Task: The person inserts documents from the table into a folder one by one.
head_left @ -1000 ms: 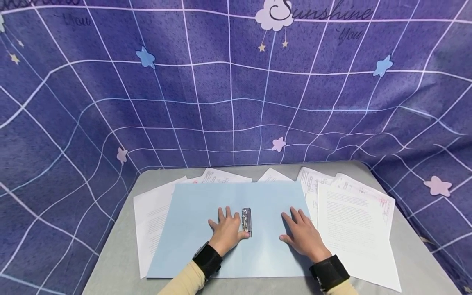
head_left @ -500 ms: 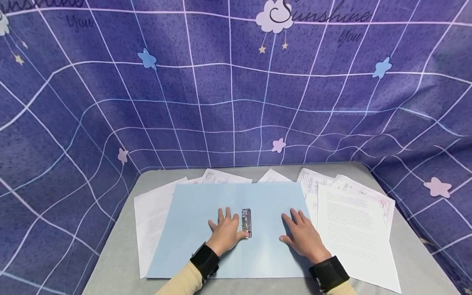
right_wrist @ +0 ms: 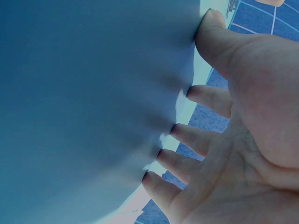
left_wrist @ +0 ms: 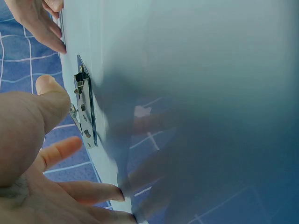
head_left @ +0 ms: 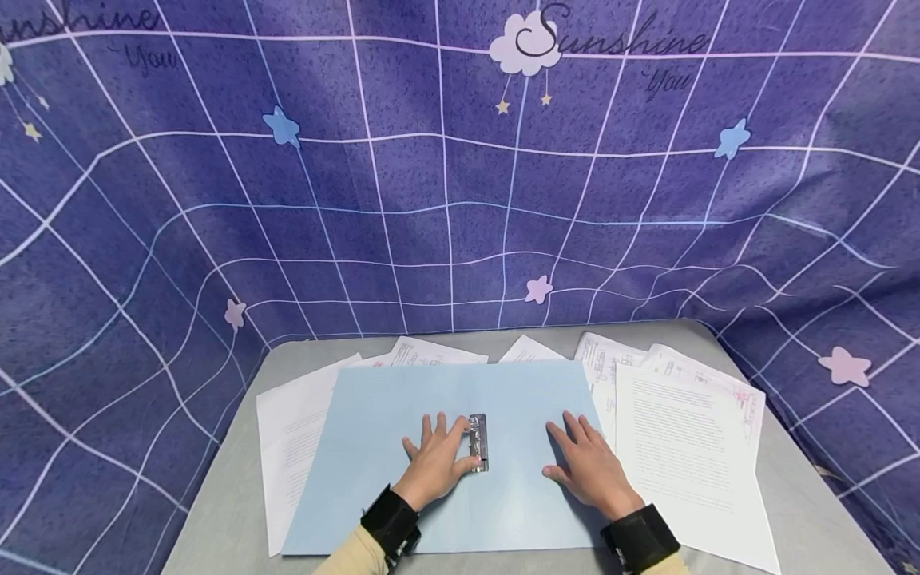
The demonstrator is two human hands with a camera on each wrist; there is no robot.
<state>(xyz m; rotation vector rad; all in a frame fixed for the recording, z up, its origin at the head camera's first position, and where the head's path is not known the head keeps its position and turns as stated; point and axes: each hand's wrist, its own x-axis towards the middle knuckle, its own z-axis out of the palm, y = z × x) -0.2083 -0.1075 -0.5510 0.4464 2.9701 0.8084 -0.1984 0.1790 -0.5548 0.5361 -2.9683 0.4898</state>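
Observation:
A light blue file folder point(head_left: 374, 447) lies spread open on the table, with a shiny metal clip point(head_left: 480, 443) near its middle fold. My left hand point(head_left: 429, 471) is just left of this clip, thumb and index finger reaching to it and the other fingers spread over the folder. In the left wrist view the metal clip point(left_wrist: 85, 102) stands out from the folder's surface beside the thumb and index finger. On the folder's right half rests my right hand point(head_left: 595, 471), fingers spread. Its fingertips point(right_wrist: 176, 129) touch the folder in the right wrist view.
Printed sheets point(head_left: 676, 447) overlap at the right, and another sheet point(head_left: 295, 447) sticks out from under the folder's left side. More paper corners show behind the folder. A purple patterned cloth point(head_left: 402, 176) hangs behind the grey table point(head_left: 223, 495).
My left index finger has moved toward the upper part of the metal clip, with the thumb still near its lower end. The right hand keeps its place on the folder. The head view has shifted slightly.

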